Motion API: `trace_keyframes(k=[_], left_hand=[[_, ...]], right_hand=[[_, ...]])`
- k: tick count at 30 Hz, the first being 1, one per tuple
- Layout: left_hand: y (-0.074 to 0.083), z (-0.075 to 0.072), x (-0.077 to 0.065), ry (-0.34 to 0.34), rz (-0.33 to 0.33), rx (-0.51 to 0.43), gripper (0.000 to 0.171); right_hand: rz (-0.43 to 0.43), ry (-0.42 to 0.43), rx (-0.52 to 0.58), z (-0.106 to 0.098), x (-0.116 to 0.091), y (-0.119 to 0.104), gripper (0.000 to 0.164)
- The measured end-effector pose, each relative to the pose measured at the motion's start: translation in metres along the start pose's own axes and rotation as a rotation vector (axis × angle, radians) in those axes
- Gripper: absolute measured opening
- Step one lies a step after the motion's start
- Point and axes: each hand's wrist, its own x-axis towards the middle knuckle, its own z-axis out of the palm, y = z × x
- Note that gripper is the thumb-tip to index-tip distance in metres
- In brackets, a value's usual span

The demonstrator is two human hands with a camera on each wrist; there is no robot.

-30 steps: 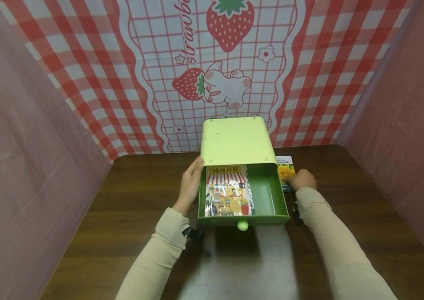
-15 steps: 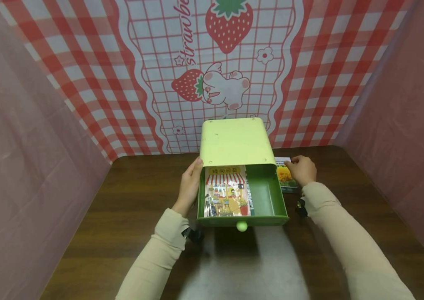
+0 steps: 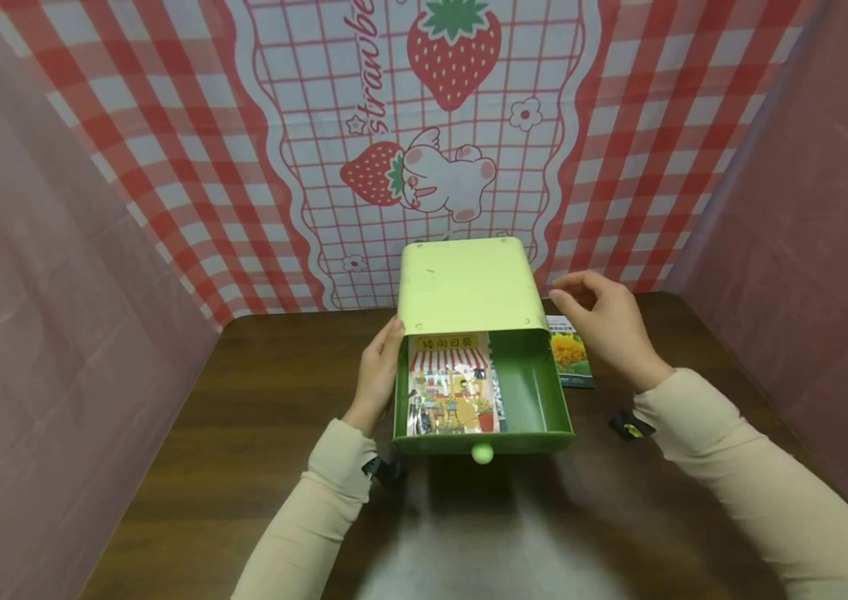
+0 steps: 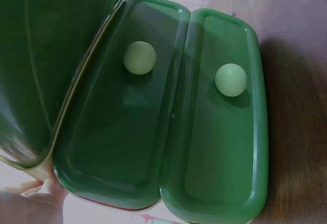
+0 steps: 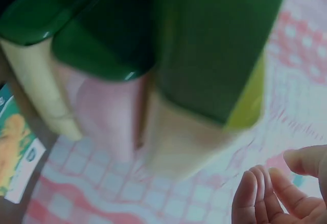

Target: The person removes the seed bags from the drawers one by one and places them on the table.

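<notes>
A small light-green drawer cabinet (image 3: 465, 279) stands with its top drawer (image 3: 532, 383) pulled out. A glossy printed seed packet (image 3: 454, 379) lies in that drawer's left part. My left hand (image 3: 376, 371) rests against the cabinet's left side, thumb by the top front corner, other fingers mostly hidden behind it. My right hand (image 3: 611, 321) is raised right of the cabinet, fingers loosely bent and holding nothing, as the right wrist view also shows. Below it a yellow-flower packet (image 3: 570, 354) lies on the table, partly hidden by the cabinet.
Two closed dark-green drawers, one with a round knob (image 4: 140, 58) and the other with a matching knob (image 4: 231, 80), sit below the pulled-out one. A red-checked strawberry cloth (image 3: 450, 175) hangs behind the wooden table (image 3: 266, 417), with pink curtains at both sides.
My right hand has left the yellow-flower packet and risen up and to the right; the packet stays on the table. My left hand and the drawer keep their places.
</notes>
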Motion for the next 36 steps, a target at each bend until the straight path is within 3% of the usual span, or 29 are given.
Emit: trace_keyframes(k=[4, 10, 15, 21, 24, 28, 32, 36], left_hand=[[-0.001, 0.0, 0.001, -0.003, 0.008, 0.004, 0.064], [-0.002, 0.0, 0.001, -0.007, 0.002, -0.005, 0.066], [-0.002, -0.001, 0.001, -0.021, 0.004, -0.012, 0.064], [-0.001, -0.002, 0.002, -0.034, -0.014, -0.003, 0.059], [0.011, -0.001, -0.004, -0.034, -0.018, 0.007, 0.058], [0.019, 0.0, -0.008, -0.035, -0.019, 0.007, 0.058], [0.002, -0.002, 0.001, -0.033, -0.02, -0.01, 0.059], [-0.001, -0.001, 0.001, -0.022, -0.007, -0.019, 0.062]], right_hand=[[-0.069, -0.026, -0.006, 0.004, -0.013, -0.021, 0.024], [-0.245, -0.077, -0.048, 0.021, -0.026, -0.036, 0.013], [-0.348, -0.219, -0.121, 0.036, -0.031, -0.04, 0.015], [-0.32, -0.463, -0.275, 0.05, -0.033, -0.04, 0.044], [-0.296, -0.537, -0.325, 0.054, -0.034, -0.04, 0.055], [-0.309, -0.551, -0.379, 0.058, -0.035, -0.04, 0.061], [-0.325, -0.55, -0.432, 0.061, -0.036, -0.041, 0.065], [-0.338, -0.55, -0.46, 0.065, -0.036, -0.041, 0.067]])
